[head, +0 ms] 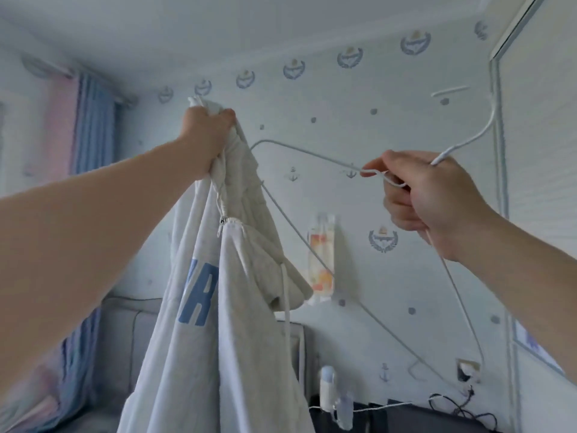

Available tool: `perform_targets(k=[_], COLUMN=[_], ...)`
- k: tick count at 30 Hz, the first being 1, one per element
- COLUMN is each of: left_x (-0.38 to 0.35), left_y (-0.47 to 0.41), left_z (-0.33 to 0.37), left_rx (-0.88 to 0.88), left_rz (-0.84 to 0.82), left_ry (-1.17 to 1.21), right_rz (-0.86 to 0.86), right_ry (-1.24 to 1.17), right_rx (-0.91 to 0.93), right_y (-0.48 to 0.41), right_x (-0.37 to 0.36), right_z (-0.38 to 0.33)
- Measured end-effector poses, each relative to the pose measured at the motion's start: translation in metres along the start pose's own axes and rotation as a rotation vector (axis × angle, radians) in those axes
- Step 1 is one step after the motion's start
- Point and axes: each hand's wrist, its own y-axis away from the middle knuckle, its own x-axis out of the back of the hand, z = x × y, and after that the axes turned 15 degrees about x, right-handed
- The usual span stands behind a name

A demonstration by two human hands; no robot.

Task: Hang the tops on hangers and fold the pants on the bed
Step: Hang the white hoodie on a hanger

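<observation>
A pale grey hooded top (pixel 215 323) with blue letters hangs in the air in front of me, its hood drooping to the right. My left hand (pixel 207 132) grips the top by a bunch of fabric at its upper edge, raised high. My right hand (pixel 424 195) holds a thin white wire hanger (pixel 309 154) at its neck, tilted so the hook curves up to the right. One hanger arm reaches left to the top's fabric; whether it sits inside the garment is hidden.
A wall with anchor-pattern paper stands close ahead. Blue and pink curtains (pixel 90 126) hang at the left. Below are a grey headboard (pixel 131 339), a white bottle (pixel 327 389) and cables on a dark surface. A white door frame (pixel 499 151) runs down the right.
</observation>
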Motion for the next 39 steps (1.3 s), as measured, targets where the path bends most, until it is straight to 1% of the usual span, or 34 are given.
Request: perform_targets(k=[7, 12, 16, 19, 21, 24, 30, 33, 35, 37, 39], left_x=[0.130, 0.225, 0.307, 0.367, 0.404, 0.452, 0.510, 0.527, 0.536, 0.541, 0.540], left_y=[-0.029, -0.049, -0.055, -0.044, -0.032, -0.011, 0.058, 0.101, 0.130, 0.154, 0.172], left_z=[-0.032, -0.066, -0.115, -0.165, -0.202, -0.256, -0.356, -0.407, -0.436, -0.459, -0.474], left_rx=[0.006, -0.022, 0.058, 0.159, 0.212, 0.255, 0.361, 0.491, 0.617, 0.720, 0.778], left_rz=[0.092, 0.082, 0.017, -0.020, -0.035, -0.016, 0.015, 0.016, 0.008, 0.018, 0.031], left_ry=[-0.406, -0.771, -1.035, -1.142, -1.189, -1.272, -1.397, -1.338, -1.214, -1.099, -1.049], right_rz=[-0.109, -0.119, -0.179, -0.224, -0.253, -0.303, -0.392, -0.447, -0.467, -0.495, -0.518], right_ry=[-0.153, -0.275, -0.317, -0.343, -0.358, -0.373, -0.343, -0.306, -0.284, -0.235, -0.206], right_rx=[-0.062, -0.159, -0.248, -0.296, -0.328, -0.387, -0.541, -0.627, -0.707, -0.729, -0.740], right_y=[0.021, 0.051, 0.091, 0.131, 0.161, 0.211, 0.318, 0.370, 0.401, 0.427, 0.445], right_x=[-0.134, -0.240, -0.318, -0.370, -0.400, -0.436, -0.477, -0.483, -0.481, -0.475, -0.468], right_z=[0.036, 0.074, 0.102, 0.122, 0.136, 0.156, 0.190, 0.200, 0.204, 0.207, 0.207])
